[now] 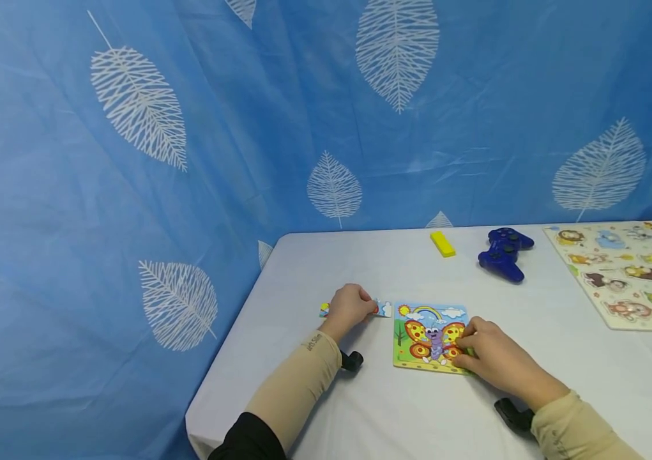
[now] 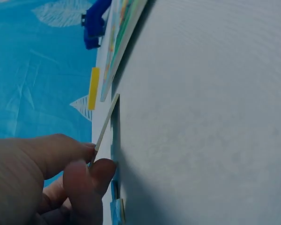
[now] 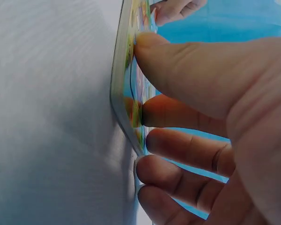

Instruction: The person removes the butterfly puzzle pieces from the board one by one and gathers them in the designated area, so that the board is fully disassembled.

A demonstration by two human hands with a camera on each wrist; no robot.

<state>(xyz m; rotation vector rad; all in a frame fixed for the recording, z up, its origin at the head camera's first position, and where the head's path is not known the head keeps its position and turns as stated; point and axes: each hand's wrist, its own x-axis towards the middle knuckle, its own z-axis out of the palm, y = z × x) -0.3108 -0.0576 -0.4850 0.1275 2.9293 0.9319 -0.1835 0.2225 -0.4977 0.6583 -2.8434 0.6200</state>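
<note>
Nearest the table's front edge, the right hand (image 1: 495, 361) rests curled fingertips (image 3: 152, 110) on the one square butterfly puzzle board (image 1: 430, 337), which lies flat, its top toward the far edge. Just left, the left hand (image 1: 350, 308) pinches one thin flat puzzle piece (image 2: 105, 124), long axis pointing toward the board; another loose piece (image 1: 324, 310) lies beside that hand

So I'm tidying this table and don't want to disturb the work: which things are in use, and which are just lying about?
In use:
butterfly puzzle board, under the right hand
loose puzzle piece, pinched by the left hand

Lying about:
yellow block
blue game controller
animal peg puzzle
</note>
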